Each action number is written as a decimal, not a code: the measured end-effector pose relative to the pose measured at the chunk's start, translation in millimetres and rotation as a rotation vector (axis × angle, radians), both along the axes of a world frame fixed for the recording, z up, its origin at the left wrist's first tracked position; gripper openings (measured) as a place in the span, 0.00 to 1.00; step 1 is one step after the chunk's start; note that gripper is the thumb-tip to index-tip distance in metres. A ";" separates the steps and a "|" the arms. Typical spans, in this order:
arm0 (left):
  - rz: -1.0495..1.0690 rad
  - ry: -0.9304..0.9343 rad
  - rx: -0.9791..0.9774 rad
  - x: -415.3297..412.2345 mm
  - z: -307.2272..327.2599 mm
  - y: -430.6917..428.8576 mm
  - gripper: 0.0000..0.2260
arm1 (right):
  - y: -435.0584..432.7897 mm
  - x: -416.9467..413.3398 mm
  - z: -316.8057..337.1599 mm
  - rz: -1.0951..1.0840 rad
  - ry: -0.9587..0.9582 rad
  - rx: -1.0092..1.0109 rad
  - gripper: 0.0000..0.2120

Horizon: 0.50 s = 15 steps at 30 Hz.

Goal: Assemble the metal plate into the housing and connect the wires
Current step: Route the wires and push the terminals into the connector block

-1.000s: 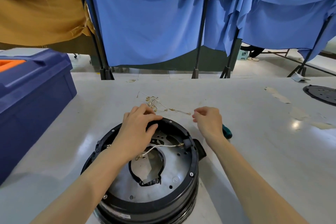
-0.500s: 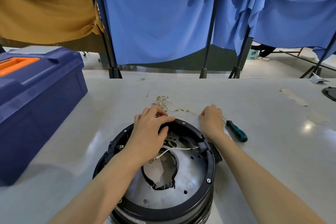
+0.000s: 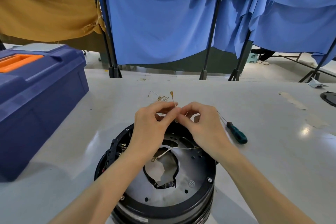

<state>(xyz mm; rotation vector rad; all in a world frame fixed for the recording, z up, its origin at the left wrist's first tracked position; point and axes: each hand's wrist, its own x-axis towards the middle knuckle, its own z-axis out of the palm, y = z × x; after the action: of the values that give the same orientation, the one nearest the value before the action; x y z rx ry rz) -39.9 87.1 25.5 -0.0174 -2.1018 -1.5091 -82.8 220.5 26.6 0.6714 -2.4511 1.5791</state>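
Behind, blue curtains (image 3: 163, 23); below, pale grey table (image 3: 272, 151), housing (image 3: 163, 203) with metal plate (image 3: 192, 174) seated; left hand (image 3: 151, 125) and right hand (image 3: 201, 123) pinched shut on thin wire (image 3: 173, 99), liable to slip if loosened; screwdriver (image 3: 236, 134) and toolbox (image 3: 36, 100) beside.

Blue curtains (image 3: 163, 23) hang on black stands (image 3: 211, 38) behind the grey table (image 3: 272, 151); a mustard curtain (image 3: 45, 5) hangs left of them.

Two hands (image 3: 180, 123) — one housing (image 3: 163, 203), one screwdriver (image 3: 236, 134), one toolbox (image 3: 36, 96).
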 end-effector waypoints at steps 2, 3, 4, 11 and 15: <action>0.002 0.008 -0.012 0.4 -0.7 -0.5 0.04 | -3.4 1.8 -1.7 0.019 0.000 0.010 0.03; 0.001 0.011 -0.024 0.6 -1.4 -0.6 0.04 | -4.2 2.0 -2.4 0.030 0.000 0.012 0.03; 0.002 0.014 -0.030 0.3 -2.3 -0.9 0.04 | -4.5 2.0 -3.0 0.041 -0.002 0.009 0.04; 0.039 -0.018 -0.213 -3.4 -8.2 -7.0 0.06 | 1.2 -0.4 -6.0 0.008 -0.056 -0.160 0.03; 0.050 -0.075 -0.421 -4.5 -10.8 -4.7 0.08 | 1.6 -0.9 -6.1 0.053 -0.122 -0.265 0.02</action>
<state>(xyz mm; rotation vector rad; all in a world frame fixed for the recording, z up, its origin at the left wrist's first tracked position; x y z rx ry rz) -44.4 82.4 14.6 -0.0625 -2.4248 -1.0291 -83.7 222.1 20.5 0.6161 -2.2579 1.9732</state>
